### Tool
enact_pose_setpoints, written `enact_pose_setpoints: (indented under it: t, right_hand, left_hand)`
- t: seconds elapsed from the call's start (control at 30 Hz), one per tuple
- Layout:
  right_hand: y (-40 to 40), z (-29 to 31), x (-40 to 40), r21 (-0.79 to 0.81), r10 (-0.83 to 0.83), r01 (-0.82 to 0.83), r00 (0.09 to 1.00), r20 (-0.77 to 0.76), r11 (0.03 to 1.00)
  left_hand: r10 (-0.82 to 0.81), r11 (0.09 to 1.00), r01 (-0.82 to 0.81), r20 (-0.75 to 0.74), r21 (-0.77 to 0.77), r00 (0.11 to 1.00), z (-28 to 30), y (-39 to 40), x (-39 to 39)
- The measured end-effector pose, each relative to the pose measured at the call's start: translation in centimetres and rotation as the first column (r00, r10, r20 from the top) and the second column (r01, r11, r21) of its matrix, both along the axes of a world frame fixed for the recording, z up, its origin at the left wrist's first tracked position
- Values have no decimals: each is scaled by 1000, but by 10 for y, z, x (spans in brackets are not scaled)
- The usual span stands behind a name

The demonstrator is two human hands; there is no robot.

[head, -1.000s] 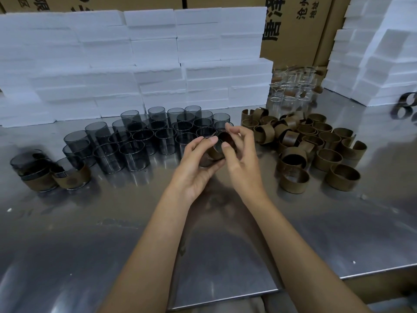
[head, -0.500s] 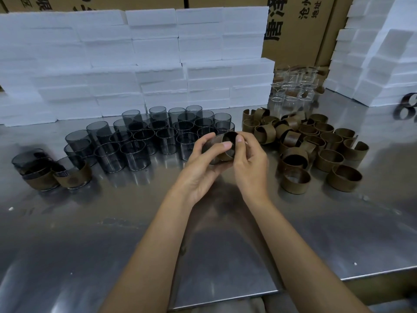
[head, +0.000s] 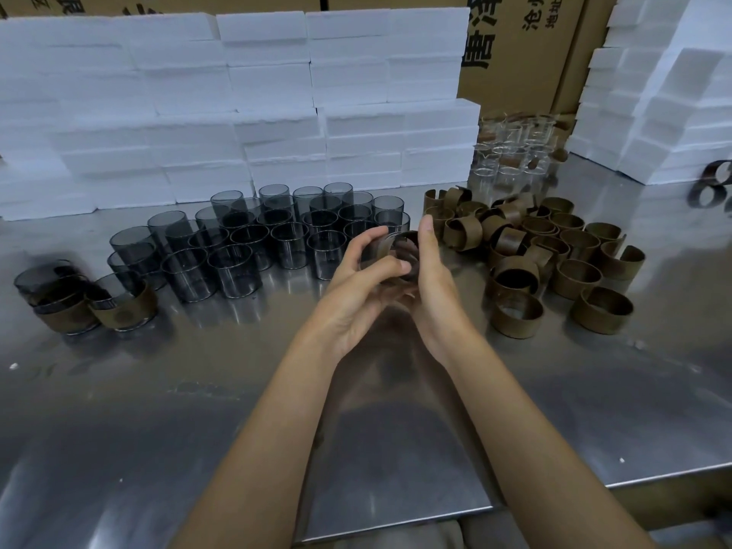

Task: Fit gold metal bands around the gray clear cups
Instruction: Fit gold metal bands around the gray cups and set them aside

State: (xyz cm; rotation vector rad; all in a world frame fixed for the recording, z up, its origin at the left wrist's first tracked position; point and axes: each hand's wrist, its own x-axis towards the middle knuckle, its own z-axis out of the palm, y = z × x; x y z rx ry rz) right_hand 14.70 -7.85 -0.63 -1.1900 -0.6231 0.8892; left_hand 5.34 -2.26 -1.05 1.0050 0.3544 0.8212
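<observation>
Stainless-steel worktable [head: 158,410], seen from the head camera, with white foam blocks [head: 237,109] stacked along its far edge and printed cardboard cartons [head: 527,49] behind them. More foam blocks [head: 665,97] rise at the far right.

Centre, above the table: both hands hold one gray clear cup [head: 382,253] with a gold metal band [head: 400,247] at it — how far the band sits round the cup cannot be told, since the fingers cover much of both. Left hand [head: 356,295]: fingers curled round the near and left side of the cup, thumb laid across its front. Right hand [head: 429,287]: palm against the right side, fingers held together and nearly straight, tips pointing to the far side; whether its thumb grips is hidden.

Left of the hands, farther back: a cluster of bare gray cups [head: 257,239], upright, standing close together. Near-left end of the table: three banded cups [head: 83,299], touching one another, each with a gold band round its lower part.

Right of the hands: a heap of loose gold bands [head: 554,259], some upright as open rings, others tipped or lying against their neighbours. Far right, behind that heap — a group of colourless clear cups [head: 511,152]. At the right edge: two dark rings [head: 713,184], blurred.
</observation>
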Motion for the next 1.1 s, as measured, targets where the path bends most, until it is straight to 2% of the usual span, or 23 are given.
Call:
enact_pose_setpoints:
  t: [0.4, 0.6, 0.7, 0.8, 0.9, 1.0, 1.03, 1.1]
  right_hand:
    - [-2, -4, 1, 42, -152, 148, 981, 118, 988]
    - [-3, 0, -4, 41, -147, 145, 988, 50, 989]
    - [-2, 0, 1, 9, -218, 218, 975, -40, 976]
    - [-1, -3, 5, 5, -204, 205, 974, -95, 979]
    - [1, -1, 3, 29, -192, 195, 978, -84, 980]
    - [4, -5, -7, 40, -189, 186, 978, 86, 982]
    - [5, -6, -11, 37, -171, 167, 977, 129, 985]
    - [6, -5, -17, 30, -119, 118, 991, 52, 993]
  left_hand:
    - [31, 999, -31, -54, 8, 998, 4, -7, 2]
    - [27, 999, -29, -80, -14, 996, 4, -6, 0]
    - [15, 999, -11, -115, 35, 993, 1, -8, 2]
    - [21, 998, -9, -172, 70, 985, 2, -9, 3]
    - [139, 989, -115, -298, 96, 944, 9, -8, 4]
    - [368, 930, -332, -439, 161, 819, 11, -6, 4]
    - [427, 904, -391, -450, 175, 785, 10, -6, 2]
    - [453, 882, -468, -377, 59, 808, 10, -5, 0]
